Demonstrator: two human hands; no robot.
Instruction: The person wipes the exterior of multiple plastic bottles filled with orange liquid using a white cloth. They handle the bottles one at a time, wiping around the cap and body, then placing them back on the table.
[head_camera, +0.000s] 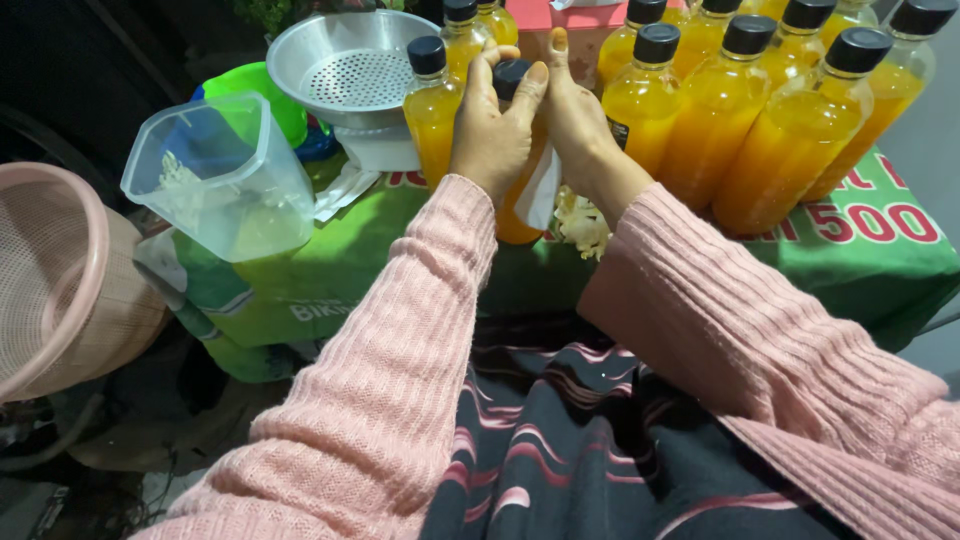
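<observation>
Both hands grip one bottle of orange juice (517, 225) that stands on the green cloth (330, 280) in front of me. My left hand (493, 128) wraps the bottle's upper part, its fingers curled over the black cap (510, 72). My right hand (577, 112) presses against the bottle's right side with the thumb pointing up. A white label or paper (541, 190) shows on the bottle between my wrists. Pink knitted sleeves cover both my arms.
Several more orange juice bottles with black caps (790, 130) stand to the right and behind. A metal colander (350, 62), a clear plastic jug (225, 175) and a pink basket (55, 275) sit to the left.
</observation>
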